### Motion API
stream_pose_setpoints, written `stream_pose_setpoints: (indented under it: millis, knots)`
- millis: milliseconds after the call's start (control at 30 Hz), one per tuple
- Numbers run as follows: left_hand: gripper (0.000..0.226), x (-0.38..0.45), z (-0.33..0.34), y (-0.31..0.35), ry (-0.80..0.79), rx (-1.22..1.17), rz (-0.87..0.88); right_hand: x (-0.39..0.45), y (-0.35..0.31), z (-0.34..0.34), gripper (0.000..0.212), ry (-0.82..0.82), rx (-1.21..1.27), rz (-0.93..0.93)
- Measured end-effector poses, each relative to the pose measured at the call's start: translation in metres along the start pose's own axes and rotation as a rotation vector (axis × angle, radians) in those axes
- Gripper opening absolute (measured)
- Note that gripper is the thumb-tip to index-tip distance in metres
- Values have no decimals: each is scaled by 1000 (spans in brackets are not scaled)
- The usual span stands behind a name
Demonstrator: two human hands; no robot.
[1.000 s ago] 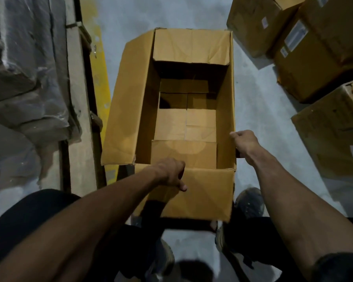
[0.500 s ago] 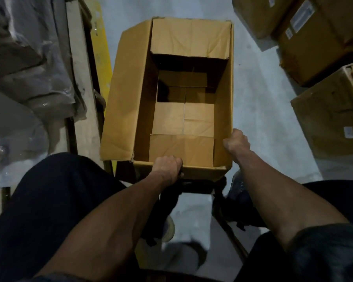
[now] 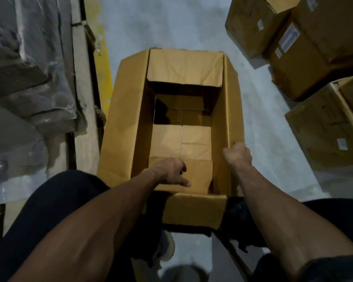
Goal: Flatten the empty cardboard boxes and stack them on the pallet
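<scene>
Plastic-wrapped load (image 3: 27, 82) at left; yellow floor line (image 3: 102, 64) beside it.

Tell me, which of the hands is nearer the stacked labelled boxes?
Right. The right hand grips the open box's right wall, toward the labelled boxes; the left hand reaches inside.

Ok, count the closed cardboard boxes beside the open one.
3, all at the right: closed box at the top, labelled box beside it, third box below. More may lie out of frame.

L hand (image 3: 169, 171) reaching toward 12 o'clock, fingers curled downward, thumb out at 4 o'clock, R hand (image 3: 237, 154) fisted at 1 o'clock, both forearms bare, extended fwd
</scene>
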State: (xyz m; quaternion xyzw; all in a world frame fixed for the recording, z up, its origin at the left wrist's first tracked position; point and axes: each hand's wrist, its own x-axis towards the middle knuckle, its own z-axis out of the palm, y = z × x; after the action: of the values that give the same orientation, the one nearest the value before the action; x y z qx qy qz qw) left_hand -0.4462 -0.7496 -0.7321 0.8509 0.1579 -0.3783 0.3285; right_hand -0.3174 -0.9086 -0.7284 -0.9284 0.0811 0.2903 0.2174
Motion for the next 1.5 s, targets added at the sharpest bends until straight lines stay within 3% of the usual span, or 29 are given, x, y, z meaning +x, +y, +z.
stream_pose_setpoints:
  millis: [100, 200, 333, 400, 467, 567, 733, 833, 933, 1000, 1100, 1200, 1267, 1367, 1500]
  knots:
    - [47, 40, -48, 4, 163, -276, 18, 36, -34, -10, 25, 48, 69, -84]
    - [30, 80, -97, 15, 388, -822, -72, 76, -68, -21, 41, 63, 90, -111]
    - [32, 134, -148, 30, 494, -1593, -189, 127, -98, -21, 42, 75, 116, -63]
    - [51, 156, -167, 37, 473, -1874, -192, 142, -103, -13, 30, 37, 73, -70]
    - [54, 174, -181, 43, 523, -2053, -192, 148, -103, -3, 30, 25, 27, -94]
    - [39, 183, -195, 52, 594, -2124, -225, 149, -104, 2, 31, 56, 8, -124]
    - [23, 174, -219, 57, 640, -2005, -238, 146, -108, -4, 29, 36, -38, -124]
    - [18, 177, -245, 57, 692, -1909, -159, 145, -108, -1, 34, 46, -55, -138]
    - [60, 185, -271, 59, 700, -1741, 87, 145, -107, 3, 36, 56, -66, -141]
    - [79, 193, -284, 61, 705, -1537, 167, 144, -108, 2, 36, 66, -67, -129]
    - [62, 215, -298, 55, 786, -897, 141, 145, -109, 3, 36, 68, -57, -126]
    - [63, 244, -306, 40, 706, -188, 26, 144, -111, 3, 37, 73, -64, -122]
    - [56, 257, -311, 39, 641, 89, -31, 145, -111, 2, 38, 79, -69, -122]
    - [46, 277, -316, 40, 586, 369, -37, 146, -110, 2, 39, 81, -77, -130]
    - [44, 292, -319, 37, 480, 326, -117, 147, -109, 2, 39, 82, -82, -142]
